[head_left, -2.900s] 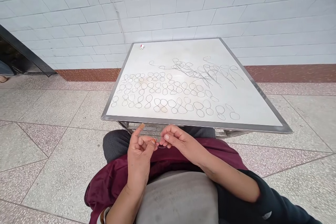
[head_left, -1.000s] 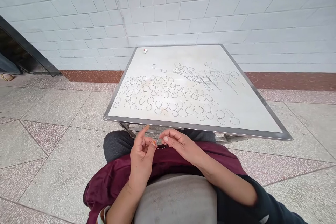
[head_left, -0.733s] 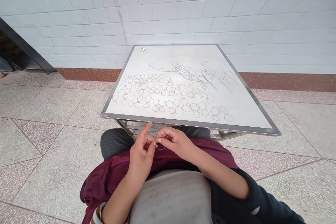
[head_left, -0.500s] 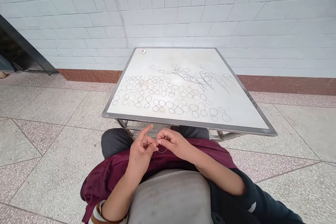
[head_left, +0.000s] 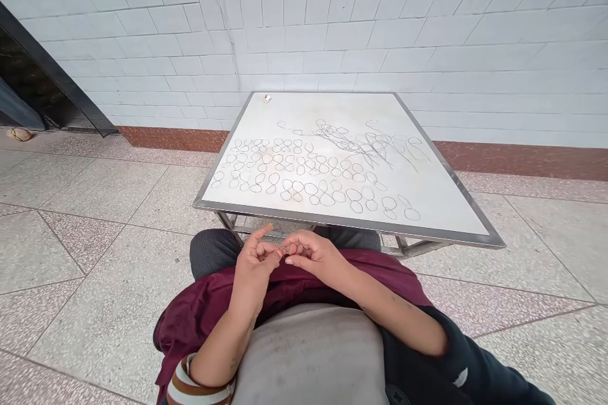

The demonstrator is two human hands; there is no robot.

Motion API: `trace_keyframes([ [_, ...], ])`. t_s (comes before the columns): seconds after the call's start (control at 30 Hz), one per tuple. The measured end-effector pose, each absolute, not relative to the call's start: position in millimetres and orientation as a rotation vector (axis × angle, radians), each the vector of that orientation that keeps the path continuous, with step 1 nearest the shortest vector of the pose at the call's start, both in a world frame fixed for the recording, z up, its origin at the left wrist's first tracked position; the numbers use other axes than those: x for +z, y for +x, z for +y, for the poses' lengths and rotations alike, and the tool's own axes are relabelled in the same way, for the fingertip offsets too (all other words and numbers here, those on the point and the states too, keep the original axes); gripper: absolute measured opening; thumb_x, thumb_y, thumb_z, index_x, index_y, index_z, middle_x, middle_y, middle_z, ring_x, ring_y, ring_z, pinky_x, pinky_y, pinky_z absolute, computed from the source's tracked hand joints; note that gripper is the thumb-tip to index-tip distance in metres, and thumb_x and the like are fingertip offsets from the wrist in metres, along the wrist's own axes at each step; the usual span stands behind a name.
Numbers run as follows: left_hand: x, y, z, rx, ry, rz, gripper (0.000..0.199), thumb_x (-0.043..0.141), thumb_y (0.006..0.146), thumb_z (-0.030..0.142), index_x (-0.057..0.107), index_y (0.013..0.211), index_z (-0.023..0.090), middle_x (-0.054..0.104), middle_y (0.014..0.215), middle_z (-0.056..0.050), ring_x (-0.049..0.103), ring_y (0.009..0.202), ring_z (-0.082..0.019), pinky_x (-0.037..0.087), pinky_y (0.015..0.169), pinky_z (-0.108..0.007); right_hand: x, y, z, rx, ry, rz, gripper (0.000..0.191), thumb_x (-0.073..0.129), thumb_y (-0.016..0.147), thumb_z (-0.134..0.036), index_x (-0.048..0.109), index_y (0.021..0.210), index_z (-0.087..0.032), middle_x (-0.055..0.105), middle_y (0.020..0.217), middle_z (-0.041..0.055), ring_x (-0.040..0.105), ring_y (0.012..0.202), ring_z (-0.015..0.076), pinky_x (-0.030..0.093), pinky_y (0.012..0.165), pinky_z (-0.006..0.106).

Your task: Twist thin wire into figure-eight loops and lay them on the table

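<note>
My left hand point(head_left: 256, 262) is raised over my lap, its thumb pinched against curled fingers on a thin wire point(head_left: 284, 252), of which only a little shows. A tan wrapping covers the tip of its outstretched index finger. My right hand point(head_left: 316, 257) meets it from the other side, fingers bent around the same spot and thumb slightly lower. Something orange shows at the fingertips; I cannot make out whether it is wrapping or part of the piece. Beyond the hands, figure-eight wire loops point(head_left: 357, 200) lie in rows on the white table point(head_left: 441, 209).
Loose, tangled wires point(head_left: 365, 142) with looped ends lie on the table's far right half. A small red-and-white object point(head_left: 267, 99) sits at its far left corner. The table has a grey metal edge and stands near a white tiled wall point(head_left: 294, 44). Maroon cloth point(head_left: 199, 304) covers my lap.
The view has tilted up slightly. The thin wire loop that hung below my fingers no longer shows. My right thumb has come away from its index fingertip; both hands stay together.
</note>
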State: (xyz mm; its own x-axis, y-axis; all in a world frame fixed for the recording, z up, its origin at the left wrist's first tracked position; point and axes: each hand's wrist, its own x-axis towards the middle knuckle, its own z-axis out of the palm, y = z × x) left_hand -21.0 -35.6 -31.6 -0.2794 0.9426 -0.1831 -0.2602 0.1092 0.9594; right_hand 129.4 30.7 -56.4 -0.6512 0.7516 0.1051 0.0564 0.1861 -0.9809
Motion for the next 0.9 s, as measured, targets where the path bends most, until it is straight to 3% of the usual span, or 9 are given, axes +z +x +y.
trace_keyframes([
  [0.23, -37.2, -19.8, -36.3, 1.445, 0.637, 1.187, 0.052, 0.073, 0.071, 0.019, 0.055, 0.119, 0.014, 0.065, 0.066, 0.003, 0.054, 0.06, -0.009, 0.042, 0.069, -0.025, -60.5, 134.1, 37.6, 1.318, -0.678, -2.053, 0.019, 0.065, 0.085, -0.03, 0.066, 0.104, -0.027, 0.057, 0.087, 0.0018, 0.055, 0.072, 0.0147, 0.047, 0.066, 0.029],
  [0.5, -40.7, -17.9, -37.4, 1.444, 0.916, 1.336, 0.055, 0.068, 0.078, 0.022, 0.047, 0.129, 0.019, 0.063, 0.07, 0.005, 0.055, 0.069, -0.011, 0.041, 0.076, -0.025, -52.3, 131.7, 35.6, 1.458, -0.739, -1.923, 0.013, 0.059, 0.088, -0.031, 0.065, 0.095, -0.022, 0.06, 0.083, 0.001, 0.057, 0.069, 0.0132, 0.046, 0.066, 0.027],
  [0.77, -37.0, -14.4, -38.5, 1.453, 0.946, 1.286, 0.057, 0.068, 0.081, 0.026, 0.045, 0.132, 0.022, 0.066, 0.076, 0.003, 0.058, 0.075, -0.012, 0.043, 0.081, -0.027, -47.4, 128.2, 33.3, 1.242, -0.862, -1.926, 0.009, 0.057, 0.087, -0.026, 0.063, 0.082, -0.021, 0.061, 0.078, 0.0008, 0.055, 0.071, 0.0148, 0.044, 0.066, 0.027],
  [0.9, -37.3, -14.0, -39.1, 1.439, 0.734, 1.197, 0.061, 0.072, 0.078, 0.028, 0.045, 0.132, 0.022, 0.071, 0.09, -0.003, 0.062, 0.085, -0.015, 0.046, 0.082, -0.03, -49.0, 126.2, 33.2, 0.955, -0.87, -1.916, 0.008, 0.057, 0.087, -0.021, 0.06, 0.08, -0.02, 0.06, 0.075, 0.0008, 0.055, 0.07, 0.015, 0.045, 0.066, 0.027],
])
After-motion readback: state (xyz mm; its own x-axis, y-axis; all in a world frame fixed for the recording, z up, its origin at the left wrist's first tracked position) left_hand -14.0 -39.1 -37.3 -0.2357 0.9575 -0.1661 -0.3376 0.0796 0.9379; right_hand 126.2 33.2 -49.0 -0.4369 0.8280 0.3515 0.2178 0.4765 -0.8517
